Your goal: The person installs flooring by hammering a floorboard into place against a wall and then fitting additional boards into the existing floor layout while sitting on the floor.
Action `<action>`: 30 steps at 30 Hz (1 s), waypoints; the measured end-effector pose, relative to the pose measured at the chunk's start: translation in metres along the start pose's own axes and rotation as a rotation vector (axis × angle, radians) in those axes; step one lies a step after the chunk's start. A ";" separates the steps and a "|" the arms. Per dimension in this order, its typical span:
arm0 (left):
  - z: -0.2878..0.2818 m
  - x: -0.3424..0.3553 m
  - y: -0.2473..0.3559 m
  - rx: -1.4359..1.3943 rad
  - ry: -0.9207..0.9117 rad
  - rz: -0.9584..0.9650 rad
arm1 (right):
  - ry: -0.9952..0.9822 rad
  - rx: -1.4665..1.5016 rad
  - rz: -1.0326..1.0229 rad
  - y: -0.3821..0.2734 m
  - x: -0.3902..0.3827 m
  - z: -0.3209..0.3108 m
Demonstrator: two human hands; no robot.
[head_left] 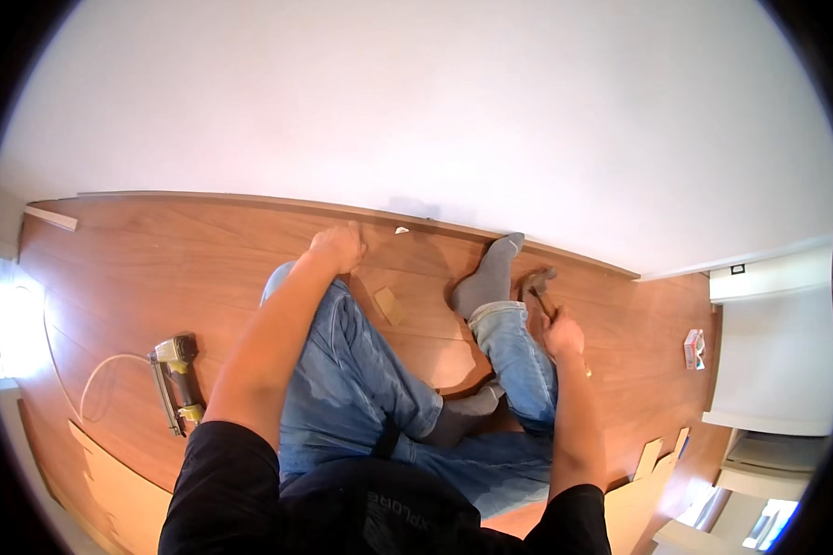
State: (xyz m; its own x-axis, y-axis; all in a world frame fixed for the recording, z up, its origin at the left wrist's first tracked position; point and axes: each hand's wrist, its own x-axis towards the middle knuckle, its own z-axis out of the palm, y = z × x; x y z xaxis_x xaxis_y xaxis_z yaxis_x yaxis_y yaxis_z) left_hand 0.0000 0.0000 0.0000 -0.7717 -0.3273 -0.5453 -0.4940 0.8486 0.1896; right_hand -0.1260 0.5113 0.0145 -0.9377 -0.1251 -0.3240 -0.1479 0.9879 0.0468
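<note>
Your right hand (565, 335) is wrapped around the handle of a hammer (538, 280), seen in the head view, while your left hand (340, 246) is near the thin brown strip (379, 214) along the foot of the wall (416, 111). That left hand's fingers look curled, but you cannot tell from here whether they pinch anything.

The hammer is just beside your raised shin, head toward the wall; whether it touches the floor (222, 268) is unclear. Its head looks dark and metallic, with a curved outline, and a yellowish end shows below your fist.

Expect it to be stiff, hard to damage and weighted toward the head; a hold low on the handle should give easier leverage, one higher up more control. The strip looks long, narrow and light, probably a little bendy, so you'd best support it at its middle.
</note>
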 end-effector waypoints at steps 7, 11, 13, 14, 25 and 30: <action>0.008 -0.096 -0.091 -0.630 0.735 -0.089 | 0.154 0.024 0.048 0.085 -0.107 -0.041; 0.089 -0.158 -0.204 -0.661 0.722 -0.381 | 0.278 0.057 0.121 0.086 -0.138 -0.047; 0.141 -0.194 -0.235 -0.426 0.752 -0.335 | 0.337 0.063 0.130 0.072 -0.128 -0.046; 0.164 -0.208 -0.243 -0.431 0.792 -0.284 | 0.404 0.060 0.157 0.061 -0.119 -0.047; 0.252 -0.288 -0.220 -0.301 0.893 -0.238 | -0.188 -0.212 -0.742 -0.164 -0.092 -0.151; 0.261 -0.285 -0.231 -0.424 0.905 -0.294 | -0.706 -0.221 -0.859 -0.296 -0.102 -0.140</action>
State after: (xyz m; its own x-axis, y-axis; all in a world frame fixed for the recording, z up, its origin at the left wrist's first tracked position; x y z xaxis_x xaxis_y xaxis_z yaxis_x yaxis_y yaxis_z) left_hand 0.4384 0.0060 -0.1014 -0.5237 -0.8355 0.1662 -0.6765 0.5265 0.5149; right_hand -0.0306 0.2189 0.1665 -0.1225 -0.6050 -0.7868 -0.7750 0.5535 -0.3050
